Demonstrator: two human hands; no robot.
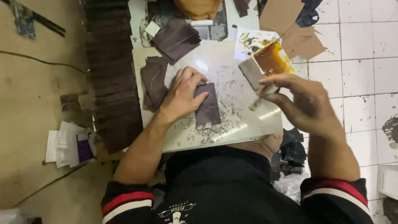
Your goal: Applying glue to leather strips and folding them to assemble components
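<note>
Dark brown leather, a small flat rectangular piece (207, 103), lies near the middle of the white board (232, 70) that rests on our lap, and we take that board as our landmark. Our left hand (182, 94) lies flat on the left part of the piece, fingers spread and pressing down; they pin it and grip nothing. Our right hand (304, 103) hovers over the board's right edge, fingers closed around the handle of a small brush (260, 98) whose tip points down towards the board. At the board's far right corner sits a tilted container of amber glue (271, 59), on a stained sheet of paper. More cut brown pieces (155, 81) lie stacked on the board's left side, and another loose stack (176, 37) sits at its far left corner. Left of the board, on the floor, runs a long row of dark strips (112, 70); nearer us on that side lies a small pile of papers (68, 143). Beyond the board's far right corner lie cardboard sheets (290, 25) on white floor tiles.

We judge the piece to be light, thin and limp, so it would slide or curl under a brush unless it is held flat. Pressing near one edge with flat fingers looks like the best hold, since it leaves the rest bare. Lifting it would be best done by pinching a corner.
</note>
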